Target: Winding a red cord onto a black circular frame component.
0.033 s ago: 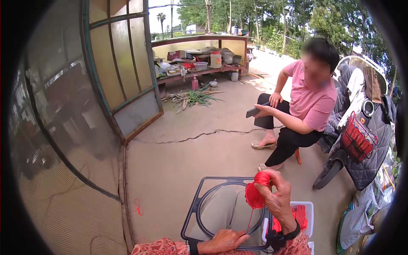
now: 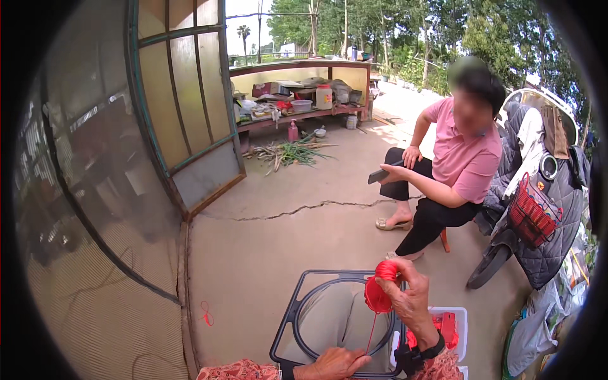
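In my raised right hand (image 2: 411,294) is a roll of red cord (image 2: 386,270), gripped between thumb and fingers. A red cup-shaped piece (image 2: 377,295) hangs just below the roll, partly hidden by my fingers. From it a thin red strand (image 2: 372,330) runs down to my left hand (image 2: 334,364), whose closed fingers pinch it low over my lap. Beneath both hands a black square frame with a round ring (image 2: 297,316) lies across my knees. Beside my right wrist stands a white plastic box (image 2: 464,329) with red things in it.
Ahead on the right a seated person in a pink shirt (image 2: 472,158) holds a phone (image 2: 379,175). Behind them stands a covered scooter with a red basket (image 2: 534,212). A glazed door (image 2: 183,95) is at left, green onions (image 2: 291,154) lie farther off, and a red cord loop (image 2: 206,313) is on the floor.
The view has shifted slightly. My right hand with the red roll sits a little lower and farther left in the picture; both hands keep their hold.
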Tool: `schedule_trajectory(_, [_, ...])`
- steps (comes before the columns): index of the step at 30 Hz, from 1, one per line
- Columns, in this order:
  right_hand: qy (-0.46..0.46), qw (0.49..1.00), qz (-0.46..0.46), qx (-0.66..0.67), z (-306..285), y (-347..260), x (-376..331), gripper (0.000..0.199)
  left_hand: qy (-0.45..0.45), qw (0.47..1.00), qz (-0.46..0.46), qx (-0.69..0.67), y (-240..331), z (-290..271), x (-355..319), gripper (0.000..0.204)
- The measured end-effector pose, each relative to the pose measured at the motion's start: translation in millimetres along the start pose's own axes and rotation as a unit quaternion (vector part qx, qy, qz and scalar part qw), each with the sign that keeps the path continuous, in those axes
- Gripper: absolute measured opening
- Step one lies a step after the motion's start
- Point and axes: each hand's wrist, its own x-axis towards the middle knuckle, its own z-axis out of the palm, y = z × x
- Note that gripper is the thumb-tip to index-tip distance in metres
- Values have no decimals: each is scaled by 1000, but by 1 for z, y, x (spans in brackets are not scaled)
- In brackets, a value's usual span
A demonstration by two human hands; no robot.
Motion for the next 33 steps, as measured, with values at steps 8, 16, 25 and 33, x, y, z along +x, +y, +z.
schedule_trajectory(8, [-208, 908, -283, -228, 25, 39, -1, 31, 62, 995, 34, 72, 18, -20, -7, 31])
schedule_trajectory(16, [-532, 754, -260, -284, 34, 76, -52, 24, 100, 964, 166, 183, 18, -3, -2, 28])
schedule_trajectory(25, [-601, 777, -152, -108, 18, 48, -55, 27, 152, 952, 231, 134, 31, -9, 8, 25])
schedule_trajectory(33, [-697, 716, 32, 29, 23, 102, -63, 45, 95, 971, 165, 145, 36, -1, 6, 26])
